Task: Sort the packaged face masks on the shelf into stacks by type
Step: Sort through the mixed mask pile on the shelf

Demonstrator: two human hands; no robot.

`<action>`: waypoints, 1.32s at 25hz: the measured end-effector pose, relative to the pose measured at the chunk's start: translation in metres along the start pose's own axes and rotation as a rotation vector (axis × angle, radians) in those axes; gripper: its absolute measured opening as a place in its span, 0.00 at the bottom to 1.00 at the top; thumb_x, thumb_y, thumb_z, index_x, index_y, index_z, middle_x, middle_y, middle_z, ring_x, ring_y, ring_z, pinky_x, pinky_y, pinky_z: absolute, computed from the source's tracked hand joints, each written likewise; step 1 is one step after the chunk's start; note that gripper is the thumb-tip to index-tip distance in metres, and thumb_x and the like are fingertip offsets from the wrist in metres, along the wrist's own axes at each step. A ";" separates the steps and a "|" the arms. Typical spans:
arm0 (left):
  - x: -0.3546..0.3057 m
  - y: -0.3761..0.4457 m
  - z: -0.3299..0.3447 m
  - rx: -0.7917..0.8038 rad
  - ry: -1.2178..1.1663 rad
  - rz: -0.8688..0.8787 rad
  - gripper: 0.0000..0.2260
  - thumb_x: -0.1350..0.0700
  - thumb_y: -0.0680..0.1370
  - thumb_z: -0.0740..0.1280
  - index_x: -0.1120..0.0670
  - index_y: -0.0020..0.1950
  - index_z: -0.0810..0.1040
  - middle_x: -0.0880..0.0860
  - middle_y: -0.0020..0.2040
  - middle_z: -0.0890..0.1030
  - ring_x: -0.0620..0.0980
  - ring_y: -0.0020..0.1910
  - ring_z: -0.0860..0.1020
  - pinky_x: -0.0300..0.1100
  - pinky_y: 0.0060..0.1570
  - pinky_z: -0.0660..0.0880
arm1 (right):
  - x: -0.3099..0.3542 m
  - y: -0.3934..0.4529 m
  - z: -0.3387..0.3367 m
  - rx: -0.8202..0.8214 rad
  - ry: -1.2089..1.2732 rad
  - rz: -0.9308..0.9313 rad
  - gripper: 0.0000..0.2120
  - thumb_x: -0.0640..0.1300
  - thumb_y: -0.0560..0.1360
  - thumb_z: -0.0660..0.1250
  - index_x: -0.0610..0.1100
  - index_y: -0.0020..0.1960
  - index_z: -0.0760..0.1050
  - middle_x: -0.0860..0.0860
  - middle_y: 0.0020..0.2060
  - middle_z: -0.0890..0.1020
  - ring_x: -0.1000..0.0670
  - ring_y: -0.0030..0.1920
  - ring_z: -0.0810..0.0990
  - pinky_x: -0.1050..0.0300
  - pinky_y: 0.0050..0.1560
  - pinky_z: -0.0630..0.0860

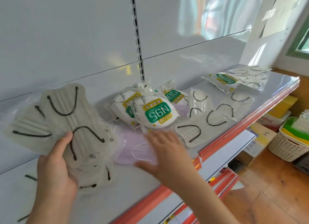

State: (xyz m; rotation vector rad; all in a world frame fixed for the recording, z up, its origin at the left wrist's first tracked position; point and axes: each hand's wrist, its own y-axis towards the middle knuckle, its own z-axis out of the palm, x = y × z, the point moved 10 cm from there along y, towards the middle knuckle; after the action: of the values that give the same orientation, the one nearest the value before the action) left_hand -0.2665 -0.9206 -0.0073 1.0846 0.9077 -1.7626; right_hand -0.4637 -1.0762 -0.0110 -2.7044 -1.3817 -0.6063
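Observation:
My left hand [55, 163] grips a fanned bunch of beige masks with black ear loops [66, 117], lifted above the shelf at the left. My right hand [165, 150], blurred, hovers with straight fingers over a lilac mask pack [133, 150] lying on the shelf [150, 187]. Behind it sits a heap of white N95 packs [155, 113]. More beige masks with black loops [200, 125] lie to the right. A further N95 pack [224, 81] and beige masks [250, 75] lie at the shelf's far right end.
The shelf has a red-orange front edge [234, 132] and a white back panel with a slotted upright [138, 35]. A second shelf level runs below. On the wooden floor at right stand a white basket [287, 143] and cardboard boxes [260, 137].

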 end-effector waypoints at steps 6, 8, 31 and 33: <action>0.006 -0.007 0.005 0.023 0.033 -0.043 0.16 0.53 0.78 0.71 0.51 0.66 0.81 0.49 0.57 0.86 0.50 0.57 0.84 0.52 0.57 0.78 | -0.078 -0.016 -0.023 0.061 0.027 0.303 0.18 0.57 0.76 0.67 0.57 0.65 0.75 0.66 0.66 0.74 0.60 0.67 0.72 0.55 0.59 0.77; 0.008 -0.010 0.005 0.020 0.051 -0.058 0.16 0.54 0.77 0.72 0.51 0.65 0.82 0.49 0.56 0.87 0.50 0.56 0.84 0.52 0.56 0.79 | -0.088 -0.011 -0.031 -0.046 0.052 0.353 0.07 0.51 0.75 0.69 0.53 0.52 0.81 0.61 0.57 0.82 0.55 0.54 0.79 0.55 0.50 0.79; 0.037 -0.041 0.009 0.159 0.267 -0.276 0.14 0.53 0.72 0.75 0.53 0.57 0.84 0.55 0.47 0.88 0.54 0.44 0.87 0.48 0.46 0.80 | -0.100 -0.021 -0.021 -0.088 -0.182 0.438 0.26 0.70 0.71 0.64 0.51 0.57 0.78 0.57 0.63 0.79 0.49 0.66 0.73 0.53 0.64 0.67; 0.036 -0.039 0.012 0.170 0.259 -0.263 0.15 0.53 0.71 0.75 0.52 0.58 0.84 0.55 0.48 0.88 0.54 0.45 0.87 0.48 0.47 0.79 | -0.101 -0.012 -0.025 -0.080 -0.112 0.461 0.24 0.69 0.70 0.67 0.53 0.56 0.80 0.57 0.60 0.81 0.50 0.65 0.73 0.55 0.63 0.64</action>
State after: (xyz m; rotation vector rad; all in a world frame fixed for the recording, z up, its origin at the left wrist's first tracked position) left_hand -0.3155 -0.9265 -0.0304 1.3785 1.1146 -1.9714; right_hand -0.5340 -1.1522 -0.0262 -3.0069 -0.7119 -0.4816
